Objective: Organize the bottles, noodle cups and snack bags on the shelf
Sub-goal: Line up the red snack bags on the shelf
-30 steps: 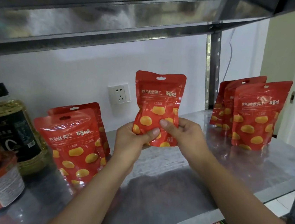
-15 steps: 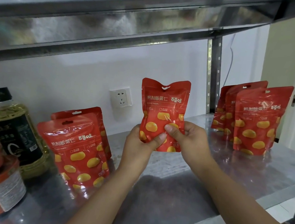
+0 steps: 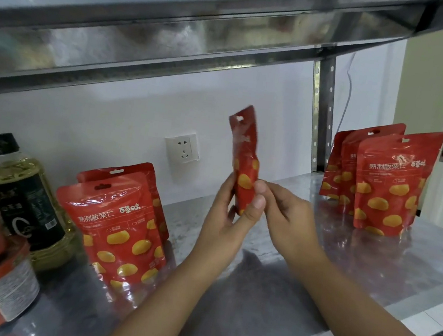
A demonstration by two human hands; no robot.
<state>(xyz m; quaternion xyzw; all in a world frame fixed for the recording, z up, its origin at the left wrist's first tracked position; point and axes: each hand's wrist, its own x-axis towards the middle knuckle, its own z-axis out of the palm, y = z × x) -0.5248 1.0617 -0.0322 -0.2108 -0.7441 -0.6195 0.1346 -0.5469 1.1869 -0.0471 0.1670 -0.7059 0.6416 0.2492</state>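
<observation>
Left hand (image 3: 225,218) and right hand (image 3: 286,219) both pinch the bottom of the snack bag (image 3: 245,156), upright and edge-on just right of the socket (image 3: 182,149); the standing bags (image 3: 389,187) farther right are nearer the right hand

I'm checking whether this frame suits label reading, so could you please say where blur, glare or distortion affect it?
Head view: the held snack bag is edge-on and smeared by motion blur, its print unreadable; head view: the standing bags at the right are sharp, with glare streaks on the foil; head view: the upper shelf edge looks slightly bowed by wide-angle distortion.
</observation>
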